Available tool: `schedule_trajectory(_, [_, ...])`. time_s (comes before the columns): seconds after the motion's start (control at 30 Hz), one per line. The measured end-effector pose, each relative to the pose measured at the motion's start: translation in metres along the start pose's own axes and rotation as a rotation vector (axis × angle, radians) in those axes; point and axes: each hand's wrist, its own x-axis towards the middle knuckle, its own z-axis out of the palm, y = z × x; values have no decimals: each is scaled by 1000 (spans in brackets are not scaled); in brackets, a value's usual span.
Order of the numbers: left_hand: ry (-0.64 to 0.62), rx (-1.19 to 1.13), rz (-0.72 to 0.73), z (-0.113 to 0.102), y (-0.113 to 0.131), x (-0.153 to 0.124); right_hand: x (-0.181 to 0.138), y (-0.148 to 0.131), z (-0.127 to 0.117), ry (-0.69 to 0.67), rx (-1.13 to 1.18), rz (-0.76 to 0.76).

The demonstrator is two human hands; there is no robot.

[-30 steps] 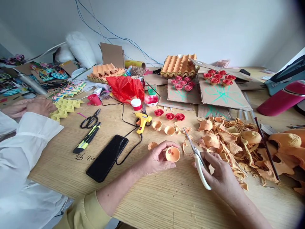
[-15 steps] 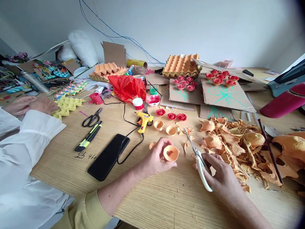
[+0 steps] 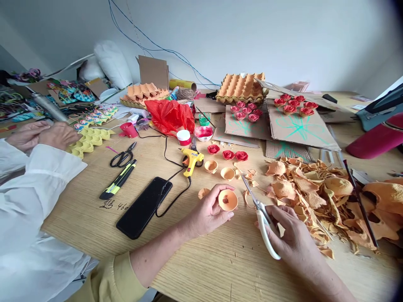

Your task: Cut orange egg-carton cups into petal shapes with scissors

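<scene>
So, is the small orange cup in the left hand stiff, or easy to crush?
Probably light: the left hand holds the orange cup by fingertips alone. Likely crushable, since the same-coloured scraps nearby lie curled and ragged. Set down sideways, its round wall might roll.

Left hand (image 3: pixel 206 216) pinches an orange paper cup (image 3: pixel 228 200) above the tabletop (image 3: pixel 220 264); right hand (image 3: pixel 291 239) grips white-handled scissors (image 3: pixel 260 212), blades near the cup, scraps (image 3: pixel 315 193) alongside.

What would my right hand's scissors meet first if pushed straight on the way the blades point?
Probably the small orange trimmings just past the tips of the scissors in the right hand, then the red paper roses; depth is unclear.
</scene>
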Motion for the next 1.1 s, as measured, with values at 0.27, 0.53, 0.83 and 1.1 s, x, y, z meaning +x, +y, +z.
schedule_trajectory(0.27, [249,585,156,-4,-1,1,0,1,4,-26,-20,-22])
schedule_trajectory(0.53, [170,999,260,-5,13,8,3,0,1,20,-35,-19])
schedule_trajectory(0.83, [124,1455,58,1,19,36,3,0,0,91,-44,-30])
schedule_trajectory(1.1, [174,1444,-5,-2,12,28,3,8,1,65,-64,11])
